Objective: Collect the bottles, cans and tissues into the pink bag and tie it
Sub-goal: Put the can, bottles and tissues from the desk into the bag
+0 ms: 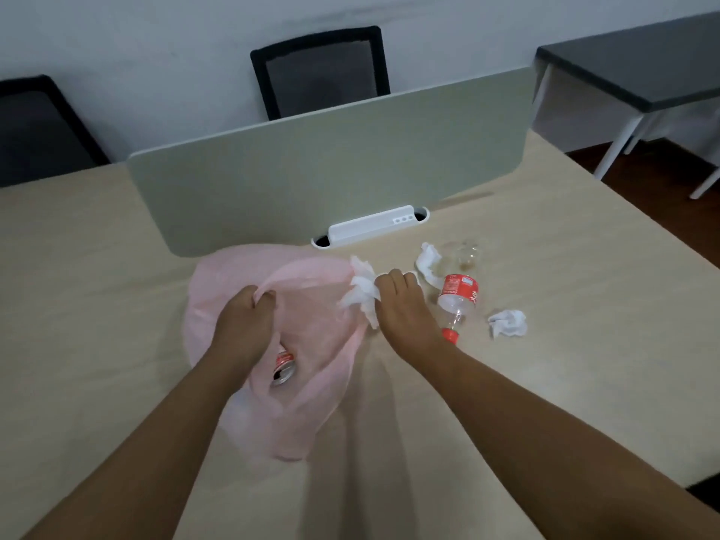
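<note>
a pale desk (pixel 545 383) seen from above, with a grey divider (pixel 331 169) standing across its far side. a pink bag (pixel 311 415) lies left of centre on the desk, its mouth open towards the viewer. the left hand (pixel 245 317) grips the bag's far rim, fingers curled round the plastic, and holds the mouth up. the right hand (pixel 401 305) pinches a crumpled held tissue (pixel 362 294) at the bag's right edge, just at the rim and not yet inside.

by the look of things the task is less than half done. outside the bag, a bottle (pixel 457 294) with a red label and red cap lies on its side just right of the right hand. a clear bottle (pixel 465 253) lies beyond it, nearer the divider. a far tissue (pixel 428 263) sits between the right hand and the two bottles, and a near tissue (pixel 508 323) lies apart, right of the red cap. inside the bag there is one can (pixel 282 368), close under the left wrist. the bag is not tied.

the bag's film is cloudy, so what else it holds cannot be told (a pale patch low down may be tissue, or only a fold). the left forearm covers part of the opening. the clear bottle is faint against the desk and its outline is hard to trace. the right fingertips are hidden behind the held tissue.
</note>
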Tool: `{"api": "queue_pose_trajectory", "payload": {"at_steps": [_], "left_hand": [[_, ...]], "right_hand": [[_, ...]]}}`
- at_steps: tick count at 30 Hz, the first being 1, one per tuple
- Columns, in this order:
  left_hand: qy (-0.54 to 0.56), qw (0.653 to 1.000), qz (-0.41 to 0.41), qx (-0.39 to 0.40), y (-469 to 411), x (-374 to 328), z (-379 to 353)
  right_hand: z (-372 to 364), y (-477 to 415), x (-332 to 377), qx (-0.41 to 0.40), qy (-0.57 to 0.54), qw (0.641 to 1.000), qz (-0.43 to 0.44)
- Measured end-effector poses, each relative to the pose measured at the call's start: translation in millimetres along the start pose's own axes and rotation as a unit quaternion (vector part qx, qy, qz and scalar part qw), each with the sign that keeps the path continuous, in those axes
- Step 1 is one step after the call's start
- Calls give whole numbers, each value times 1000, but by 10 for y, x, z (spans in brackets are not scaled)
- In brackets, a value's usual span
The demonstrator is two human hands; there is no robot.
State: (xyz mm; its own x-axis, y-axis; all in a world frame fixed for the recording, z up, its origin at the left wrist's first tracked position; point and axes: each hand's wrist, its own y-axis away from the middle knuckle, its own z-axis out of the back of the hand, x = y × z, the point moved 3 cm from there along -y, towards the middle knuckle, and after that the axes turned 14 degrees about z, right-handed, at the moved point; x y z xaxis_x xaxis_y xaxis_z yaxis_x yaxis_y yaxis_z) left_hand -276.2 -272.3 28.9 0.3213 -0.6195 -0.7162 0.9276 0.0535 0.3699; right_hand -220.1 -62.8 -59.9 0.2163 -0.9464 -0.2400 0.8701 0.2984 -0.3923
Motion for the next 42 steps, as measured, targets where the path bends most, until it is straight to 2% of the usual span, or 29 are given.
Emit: {"api": "queue_pose_trajectory", "payload": {"at_steps": [3,6,7,9,11,13,16,19,20,24,26,28,31,33,35,37,40,42], "left_hand": [[27,999,26,-12,-18,14,205],[32,999,25,-18,-54,73,428],[33,999,20,-22,-63,79,463],[44,998,12,-35,-95,129,616],[44,998,8,-35,-125,179,717],[40,999,3,-33,-149,228,755],[28,999,-7,-18,-181,308,686],[17,1000,-16,-1,-219,373,475],[14,1000,-20,3,-223,375,392],[0,1000,-22,19,-197,365,97],[-9,1000,-23,18,-204,373,20],[-22,999,-30,18,-226,370,-27],[-35,999,-35,14,-267,321,-59],[-45,998,-39,15,-275,294,-97],[-53,998,-40,21,-266,262,-172],[-55,998,-34,27,-253,225,-253],[-65,997,-34,26,-237,161,-338],[-68,996,-45,22,-224,125,-366]], "right_hand": [[191,-117,653,-73,-57,995,39],[192,-400,1107,-91,-171,981,-3],[166,-491,1173,-63,-240,968,-31],[113,-673,1342,60,-344,935,-67],[84,-702,1390,160,-372,911,-80],[98,-589,1244,146,-356,917,-106],[87,-197,777,117,-246,945,-182],[-9,296,269,164,-157,937,-265],[-41,418,135,180,-123,938,-269],[-177,433,-20,214,-37,965,-145],[-368,291,84,278,-44,954,-100],[-477,156,177,320,-43,942,-90],[-446,97,257,261,-66,960,-79],[-303,151,191,171,-52,981,-77],[-170,292,-8,76,-40,989,-117],[-47,464,-321,46,-33,981,-184],[66,843,-817,16,-25,944,-330],[-16,1199,-991,32,-45,924,-377]]}}
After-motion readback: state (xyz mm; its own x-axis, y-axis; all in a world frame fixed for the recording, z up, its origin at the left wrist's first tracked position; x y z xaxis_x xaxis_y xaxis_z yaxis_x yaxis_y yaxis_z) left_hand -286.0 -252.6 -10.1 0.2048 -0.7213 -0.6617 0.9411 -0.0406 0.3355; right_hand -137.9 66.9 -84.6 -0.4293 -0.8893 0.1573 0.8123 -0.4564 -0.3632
